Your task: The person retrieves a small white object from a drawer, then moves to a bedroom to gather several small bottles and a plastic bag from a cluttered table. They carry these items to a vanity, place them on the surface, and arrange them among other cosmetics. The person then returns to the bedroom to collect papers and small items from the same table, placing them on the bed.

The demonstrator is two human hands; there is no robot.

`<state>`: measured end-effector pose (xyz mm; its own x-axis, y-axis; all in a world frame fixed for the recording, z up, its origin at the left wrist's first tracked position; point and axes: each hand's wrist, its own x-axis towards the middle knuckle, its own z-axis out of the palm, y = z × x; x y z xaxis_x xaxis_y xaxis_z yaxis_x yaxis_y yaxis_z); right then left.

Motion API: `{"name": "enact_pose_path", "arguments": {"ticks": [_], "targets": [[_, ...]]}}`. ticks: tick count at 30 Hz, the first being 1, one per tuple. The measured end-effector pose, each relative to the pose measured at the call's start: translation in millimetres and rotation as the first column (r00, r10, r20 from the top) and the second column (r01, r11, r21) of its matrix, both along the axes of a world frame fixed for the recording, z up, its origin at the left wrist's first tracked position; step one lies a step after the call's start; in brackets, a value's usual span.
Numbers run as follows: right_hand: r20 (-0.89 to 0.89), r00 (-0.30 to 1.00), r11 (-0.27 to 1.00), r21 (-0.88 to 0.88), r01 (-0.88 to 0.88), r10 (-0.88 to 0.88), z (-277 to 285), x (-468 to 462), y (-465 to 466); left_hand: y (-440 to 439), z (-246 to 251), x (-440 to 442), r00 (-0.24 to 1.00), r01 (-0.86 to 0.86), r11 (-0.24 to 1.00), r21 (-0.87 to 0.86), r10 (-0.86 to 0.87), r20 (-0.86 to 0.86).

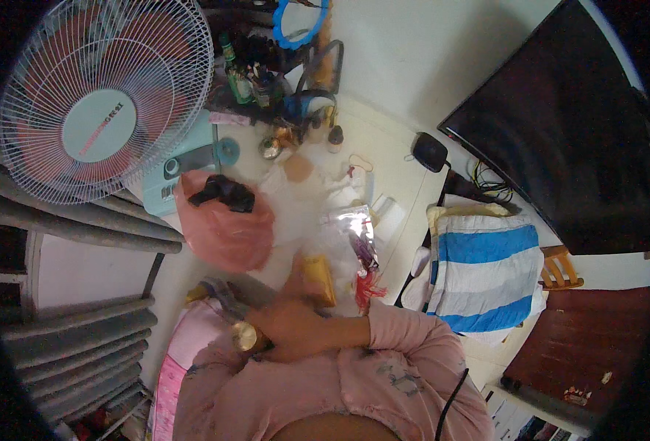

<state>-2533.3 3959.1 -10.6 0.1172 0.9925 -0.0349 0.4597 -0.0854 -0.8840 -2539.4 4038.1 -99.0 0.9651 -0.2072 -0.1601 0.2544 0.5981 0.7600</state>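
Both of my hands are close together at my chest, blurred and overlapping. My right hand (305, 331) reaches across from the right. My left hand (264, 317) lies partly behind it, and a round gold-coloured watch (244, 335) is at that wrist. A blurred grey cloth-like thing (220, 297) with a yellow edge is beside my left hand; whether it is held is unclear. A yellow packet (319, 281) lies just beyond the hands, close to the fingers. To its right are a shiny clear plastic bag (358, 226) and red tassel-like strands (368, 292).
A pink plastic bag (226, 237) with black material on top stands left on the pale table. A large fan (102, 127) is behind it. Bottles (239, 82) stand at the back. A striped cloth (485, 270) and a dark television (567, 132) are on the right.
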Motion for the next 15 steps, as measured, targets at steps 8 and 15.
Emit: {"name": "enact_pose_path", "arguments": {"ticks": [8,15], "targets": [[-0.206,0.978,0.954,0.285,0.09,-0.031,29,100,-69,-22,0,-11,1.0,-0.019,1.0,0.017,0.019,0.014],[-0.083,0.47,0.442,0.232,0.866,-0.879,-133,287,-23,-2,-23,-40,0.987,-0.14,0.985,0.104,0.147,-0.059]]}}
